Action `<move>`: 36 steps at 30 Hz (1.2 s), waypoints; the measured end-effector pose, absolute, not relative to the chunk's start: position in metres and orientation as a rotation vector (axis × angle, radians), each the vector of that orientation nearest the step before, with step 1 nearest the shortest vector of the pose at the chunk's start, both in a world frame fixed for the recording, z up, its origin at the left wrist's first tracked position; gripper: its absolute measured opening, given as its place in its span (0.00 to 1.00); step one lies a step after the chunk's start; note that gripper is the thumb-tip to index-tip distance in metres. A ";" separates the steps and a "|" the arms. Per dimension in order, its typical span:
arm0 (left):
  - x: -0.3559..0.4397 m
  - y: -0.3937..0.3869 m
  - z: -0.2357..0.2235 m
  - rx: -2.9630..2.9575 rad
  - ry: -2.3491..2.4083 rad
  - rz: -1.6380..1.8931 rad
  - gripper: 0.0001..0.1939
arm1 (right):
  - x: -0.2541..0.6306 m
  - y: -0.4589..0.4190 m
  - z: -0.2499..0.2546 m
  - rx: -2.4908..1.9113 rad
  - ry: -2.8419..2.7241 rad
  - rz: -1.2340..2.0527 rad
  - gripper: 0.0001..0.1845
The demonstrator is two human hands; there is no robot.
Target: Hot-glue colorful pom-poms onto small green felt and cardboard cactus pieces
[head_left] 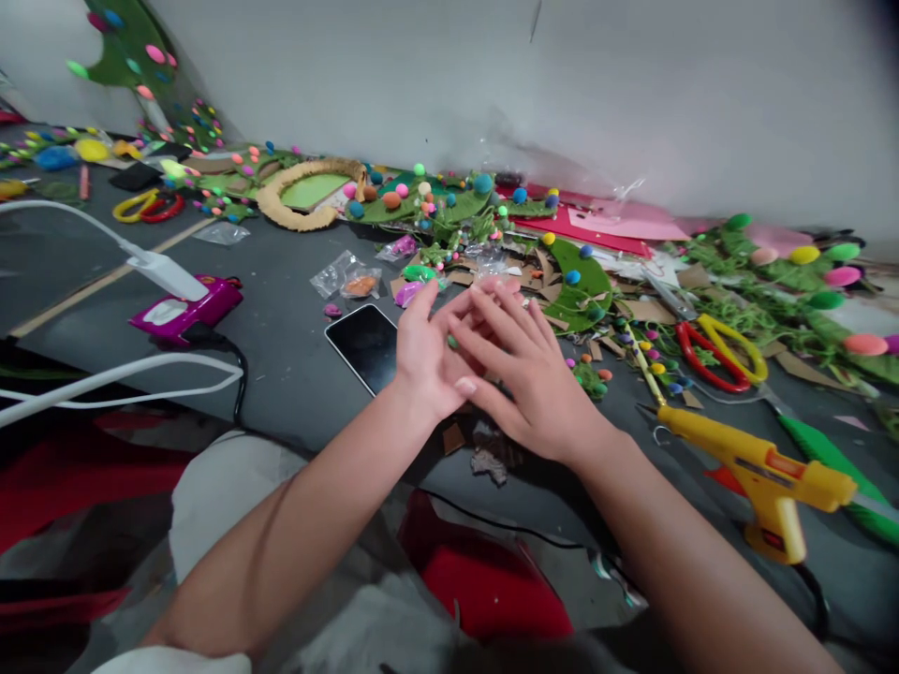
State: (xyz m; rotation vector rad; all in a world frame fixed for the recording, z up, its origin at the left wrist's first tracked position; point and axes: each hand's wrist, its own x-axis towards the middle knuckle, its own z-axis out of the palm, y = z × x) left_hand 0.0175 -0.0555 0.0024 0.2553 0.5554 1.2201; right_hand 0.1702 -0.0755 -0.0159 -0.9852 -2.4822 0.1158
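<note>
My left hand is palm up over the table, its thumb raised and fingers stretched out. Across its palm and fingers lies my right hand, back upward, with fingers extended and slightly apart. The two hands touch; whether anything small sits between them is hidden. A dark-screened smartphone lies just left of my left hand. Beyond my fingertips are cardboard scraps and a green felt piece with pompoms. Under my right wrist lies a crumpled grey scrap.
A yellow hot glue gun lies at the right, beside a green-handled cutter and red-and-yellow scissors. On the left, a purple plug adapter has white and black cables. A tan ring and green garlands line the wall.
</note>
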 end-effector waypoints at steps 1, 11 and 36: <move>0.017 -0.056 0.003 0.258 0.572 1.224 0.34 | 0.171 -0.075 -0.016 -1.001 -2.458 0.112 0.30; 0.018 -0.057 0.003 0.251 0.613 1.236 0.33 | 0.172 -0.074 -0.016 -0.999 -2.431 0.102 0.25; -0.021 -0.076 0.018 1.446 1.047 0.702 0.10 | 0.250 -0.167 0.032 -0.863 -2.470 1.287 0.02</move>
